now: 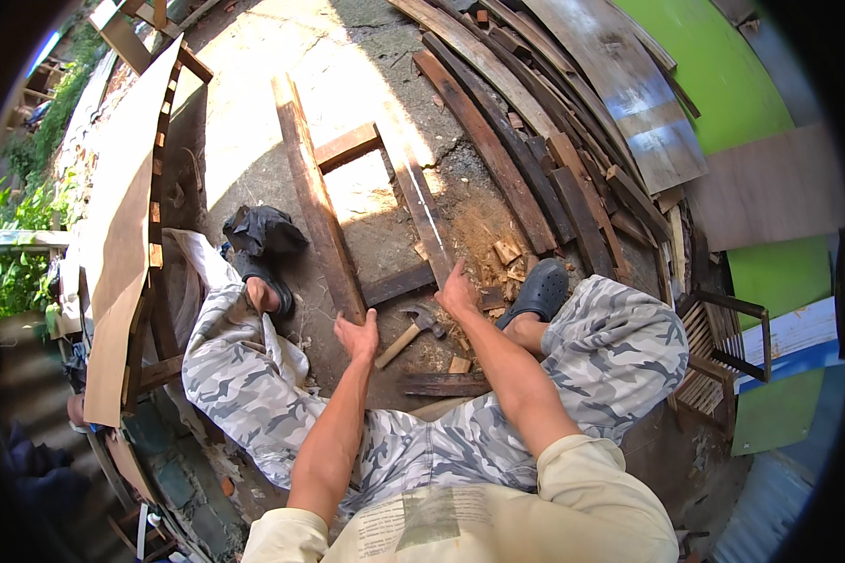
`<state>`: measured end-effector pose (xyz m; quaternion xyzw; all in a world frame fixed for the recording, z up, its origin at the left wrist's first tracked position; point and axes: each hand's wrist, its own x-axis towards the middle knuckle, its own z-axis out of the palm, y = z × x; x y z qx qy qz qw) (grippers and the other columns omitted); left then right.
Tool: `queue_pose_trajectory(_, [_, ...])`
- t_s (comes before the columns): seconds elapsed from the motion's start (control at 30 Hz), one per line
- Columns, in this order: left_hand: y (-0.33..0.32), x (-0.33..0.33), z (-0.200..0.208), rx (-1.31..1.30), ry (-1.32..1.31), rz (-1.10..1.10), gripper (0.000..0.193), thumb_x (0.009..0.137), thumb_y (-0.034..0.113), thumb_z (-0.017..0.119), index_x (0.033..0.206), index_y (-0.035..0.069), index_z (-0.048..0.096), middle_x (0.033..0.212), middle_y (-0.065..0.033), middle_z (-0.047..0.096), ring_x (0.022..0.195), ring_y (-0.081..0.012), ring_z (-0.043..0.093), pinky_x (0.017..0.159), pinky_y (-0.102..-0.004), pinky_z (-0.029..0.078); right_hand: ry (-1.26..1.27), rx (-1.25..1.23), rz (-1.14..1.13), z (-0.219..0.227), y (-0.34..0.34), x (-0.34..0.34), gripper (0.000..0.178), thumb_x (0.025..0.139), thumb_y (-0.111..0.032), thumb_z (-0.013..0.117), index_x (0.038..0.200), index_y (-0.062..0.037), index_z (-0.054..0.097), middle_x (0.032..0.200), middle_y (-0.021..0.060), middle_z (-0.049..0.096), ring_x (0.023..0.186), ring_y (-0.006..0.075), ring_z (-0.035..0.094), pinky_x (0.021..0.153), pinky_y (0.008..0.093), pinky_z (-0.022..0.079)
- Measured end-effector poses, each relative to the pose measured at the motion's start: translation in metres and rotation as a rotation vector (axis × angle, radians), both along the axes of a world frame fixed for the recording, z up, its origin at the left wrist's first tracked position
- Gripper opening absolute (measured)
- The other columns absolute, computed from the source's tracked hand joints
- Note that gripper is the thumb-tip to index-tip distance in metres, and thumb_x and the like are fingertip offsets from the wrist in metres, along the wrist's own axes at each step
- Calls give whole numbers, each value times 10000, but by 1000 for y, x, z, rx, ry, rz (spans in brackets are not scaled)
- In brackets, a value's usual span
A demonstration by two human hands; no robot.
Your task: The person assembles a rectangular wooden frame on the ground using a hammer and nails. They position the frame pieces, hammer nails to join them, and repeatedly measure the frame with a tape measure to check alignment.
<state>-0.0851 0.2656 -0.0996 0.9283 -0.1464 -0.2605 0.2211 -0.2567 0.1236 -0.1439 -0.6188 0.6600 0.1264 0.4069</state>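
Observation:
A rough wooden frame lies on the concrete ground between my legs, made of two long dark planks and short cross pieces. My left hand [358, 335] is open, fingers apart, at the near end of the left plank [315, 192]. My right hand [457, 293] rests on the near end of the right plank [421, 192], where it meets the lower cross piece [399, 282]. A claw hammer [410, 333] with a wooden handle lies on the ground between both hands, held by neither. The upper cross piece [347, 146] sits further away.
Several weathered planks [526, 122] are stacked to the right against a green wall [723, 66]. Wood chips [509, 255] lie beside my right shoe [541, 289]. A plywood sheet [122, 225] leans at the left. A short dark wood piece [446, 384] lies near my knees.

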Motion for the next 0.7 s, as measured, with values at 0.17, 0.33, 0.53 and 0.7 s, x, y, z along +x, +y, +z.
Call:
queue_pose_trajectory(0.17, [6,-15,7,-177,168,-62,687,849,394,727,1337,-33,502,1194,-182,655,1100,-282,633,974,-372,470,10,72,2,15,-19,-7,1098,688,-417,820,1498,5,211,1167,253,646,1089,374,649,932,449,528])
queue_pose_trajectory(0.33, [-8,-6,0,-327,408,-38,607,888,384,706,1295,-41,554,1157,-157,674,1079,-243,636,962,-357,473,-332,-12,-53,26,-9,-6,974,640,-480,795,1355,75,435,1248,286,603,1143,376,611,932,419,517])
queue_pose_trajectory(0.53, [-51,-25,53,-536,690,-153,705,945,490,616,1379,-49,481,1313,-194,576,1213,-251,550,1014,-368,435,-1199,810,-368,82,-1,-5,615,867,-370,615,1354,-25,470,1261,154,606,1123,297,610,967,496,473])
queue_pose_trajectory(0.7, [-60,-41,82,-600,674,-399,923,892,597,609,1513,-11,297,1432,-238,465,1307,-309,475,1078,-396,380,-1185,821,-338,109,3,-14,562,904,-389,559,1333,-35,482,1266,153,586,1142,300,595,1008,509,447])
